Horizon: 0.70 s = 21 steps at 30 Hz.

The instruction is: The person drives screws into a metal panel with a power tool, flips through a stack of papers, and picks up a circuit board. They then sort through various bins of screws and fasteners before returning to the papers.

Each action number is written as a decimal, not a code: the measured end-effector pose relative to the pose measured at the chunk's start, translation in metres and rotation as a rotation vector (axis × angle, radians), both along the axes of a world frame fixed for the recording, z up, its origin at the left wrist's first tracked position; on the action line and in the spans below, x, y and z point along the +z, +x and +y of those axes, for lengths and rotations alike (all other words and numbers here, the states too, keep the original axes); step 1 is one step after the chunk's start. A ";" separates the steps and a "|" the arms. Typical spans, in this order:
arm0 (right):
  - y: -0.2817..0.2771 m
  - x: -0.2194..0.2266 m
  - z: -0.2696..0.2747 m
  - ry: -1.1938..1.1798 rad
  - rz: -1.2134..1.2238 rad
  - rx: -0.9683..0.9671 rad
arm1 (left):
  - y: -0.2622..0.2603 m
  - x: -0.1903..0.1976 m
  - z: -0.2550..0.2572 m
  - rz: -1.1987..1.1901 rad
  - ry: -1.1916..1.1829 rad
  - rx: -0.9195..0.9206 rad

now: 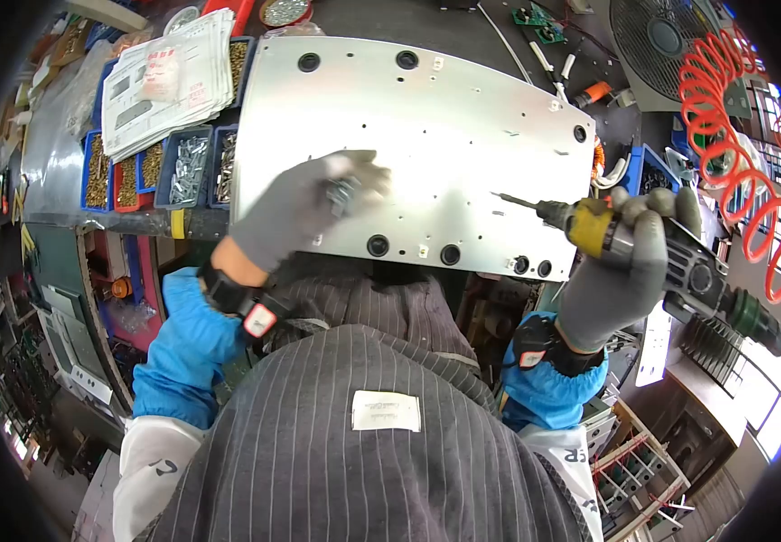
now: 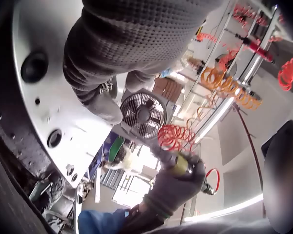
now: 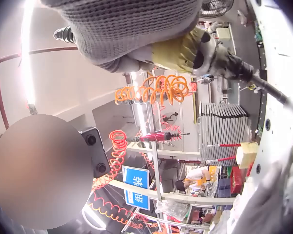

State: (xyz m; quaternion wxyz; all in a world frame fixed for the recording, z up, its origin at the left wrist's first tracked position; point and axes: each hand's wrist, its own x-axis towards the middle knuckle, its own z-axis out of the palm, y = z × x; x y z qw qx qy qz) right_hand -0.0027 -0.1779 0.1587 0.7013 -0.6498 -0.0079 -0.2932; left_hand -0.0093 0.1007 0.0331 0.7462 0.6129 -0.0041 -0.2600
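A grey-gloved left hand (image 1: 295,203) is over the silver metal panel (image 1: 472,108), its fingertips blurred. A small bunch of metal screws (image 1: 341,194) is held in its curled fingers; the left wrist view also has these screws (image 2: 106,87) between fingers and thumb. The right hand (image 1: 616,285), gloved too, grips a power screwdriver (image 1: 591,230) with a yellow band. The driver's long bit (image 1: 512,199) points left over the panel's right part. In the right wrist view the bit (image 3: 273,90) slants toward the panel. Black round feet (image 1: 378,245) and small holes dot the panel.
Left of the panel stand bins of screws (image 1: 189,167), beside stacked paper sheets (image 1: 169,86). A coiled red air hose (image 1: 711,117) hangs at the right, near a fan (image 1: 666,36). A blue bin (image 1: 652,172) and an orange-handled tool (image 1: 593,93) lie beyond the panel.
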 end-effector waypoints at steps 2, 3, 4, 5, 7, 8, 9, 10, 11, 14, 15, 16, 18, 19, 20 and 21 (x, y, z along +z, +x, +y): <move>0.004 -0.001 0.005 -0.102 -0.074 0.027 | 0.004 0.020 0.046 0.382 -0.443 0.326; 0.006 -0.003 0.010 -0.097 -0.073 0.034 | 0.004 0.029 0.062 0.352 -0.491 0.376; 0.009 -0.006 0.015 -0.174 -0.097 0.016 | 0.004 0.023 0.084 0.349 -0.543 0.409; 0.010 -0.007 0.020 -0.252 -0.121 -0.002 | 0.003 0.016 0.103 0.345 -0.595 0.440; 0.012 -0.006 0.026 -0.070 -0.044 0.151 | -0.001 0.012 0.125 0.315 -0.591 0.472; 0.015 -0.014 0.031 -0.453 -0.132 0.038 | -0.004 0.009 0.131 0.285 -0.590 0.497; 0.017 -0.016 0.036 -0.837 -0.222 -0.081 | -0.006 0.007 0.134 0.288 -0.594 0.499; 0.016 -0.015 0.042 -0.841 -0.224 -0.079 | -0.006 0.005 0.136 0.277 -0.638 0.475; 0.015 -0.012 0.053 -0.613 -0.113 -0.064 | -0.006 0.002 0.138 0.263 -0.683 0.451; 0.014 -0.005 0.071 -0.180 0.123 -0.043 | -0.007 0.000 0.142 0.239 -0.640 0.459; 0.015 -0.005 0.074 -0.182 0.120 -0.040 | -0.007 0.001 0.142 0.254 -0.613 0.489; 0.016 -0.004 0.076 -0.194 0.111 -0.039 | -0.006 -0.001 0.144 0.268 -0.598 0.510; 0.018 -0.007 0.074 -0.207 0.102 -0.043 | -0.004 0.007 0.143 0.316 -0.602 0.502; 0.021 -0.011 0.067 -0.516 -0.059 -0.069 | -0.002 0.010 0.142 0.365 -0.608 0.489; 0.023 -0.010 0.063 -0.827 -0.226 -0.097 | -0.002 0.008 0.142 0.371 -0.646 0.469; 0.023 -0.008 0.062 -0.837 -0.229 -0.106 | -0.002 0.007 0.142 0.369 -0.654 0.457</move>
